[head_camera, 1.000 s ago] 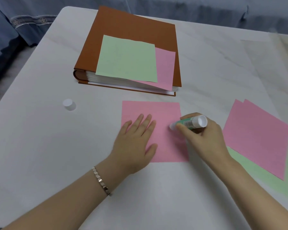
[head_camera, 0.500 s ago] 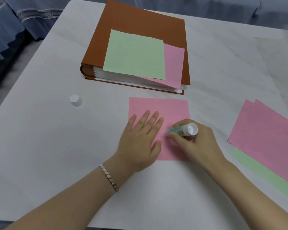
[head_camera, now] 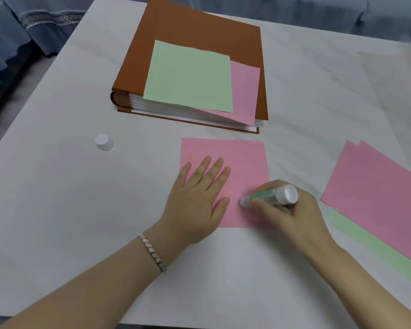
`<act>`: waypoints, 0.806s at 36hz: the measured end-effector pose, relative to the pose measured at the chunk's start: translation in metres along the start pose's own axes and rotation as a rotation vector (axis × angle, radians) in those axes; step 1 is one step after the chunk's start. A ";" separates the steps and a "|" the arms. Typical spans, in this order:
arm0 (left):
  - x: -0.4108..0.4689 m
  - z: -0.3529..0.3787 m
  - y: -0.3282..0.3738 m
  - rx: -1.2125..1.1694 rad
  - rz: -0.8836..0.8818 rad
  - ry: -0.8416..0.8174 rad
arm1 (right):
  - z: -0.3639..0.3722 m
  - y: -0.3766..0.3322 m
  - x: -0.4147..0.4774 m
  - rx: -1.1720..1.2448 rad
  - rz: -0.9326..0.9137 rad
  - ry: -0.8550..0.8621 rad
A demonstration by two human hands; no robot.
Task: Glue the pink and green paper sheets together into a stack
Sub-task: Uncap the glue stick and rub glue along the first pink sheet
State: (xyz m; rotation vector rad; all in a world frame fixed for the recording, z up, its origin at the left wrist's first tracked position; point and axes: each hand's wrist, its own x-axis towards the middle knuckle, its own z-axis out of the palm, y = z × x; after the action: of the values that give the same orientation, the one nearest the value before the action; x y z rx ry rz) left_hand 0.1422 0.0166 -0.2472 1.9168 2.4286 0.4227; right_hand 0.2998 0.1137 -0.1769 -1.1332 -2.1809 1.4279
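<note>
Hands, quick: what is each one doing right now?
Left hand: open, pressed flat on the pink sheet, holding nothing.
Right hand: closed around the glue stick, its tip down at the sheet.

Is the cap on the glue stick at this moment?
No: the white cap stands alone on the table, apart from the glue stick that the right hand grips.

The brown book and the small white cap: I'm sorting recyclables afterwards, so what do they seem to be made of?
The brown book looks like board covered in matte leatherette or cloth, which one I cannot tell: even dull brown, rounded spine, thick white pages. The white cap looks like smooth moulded plastic: uniform white, clean round rim.
</note>
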 end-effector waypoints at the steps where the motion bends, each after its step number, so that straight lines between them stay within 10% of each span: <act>1: 0.000 0.000 0.000 0.002 0.000 0.003 | 0.001 -0.001 0.006 0.014 0.004 0.038; 29: 0.000 0.000 0.000 -0.001 -0.001 -0.008 | -0.012 0.002 0.000 0.026 -0.007 -0.012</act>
State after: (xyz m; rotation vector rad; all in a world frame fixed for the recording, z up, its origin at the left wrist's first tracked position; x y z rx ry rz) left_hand 0.1424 0.0167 -0.2472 1.9136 2.4241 0.4150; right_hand 0.3080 0.1215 -0.1734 -1.1098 -2.1663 1.4598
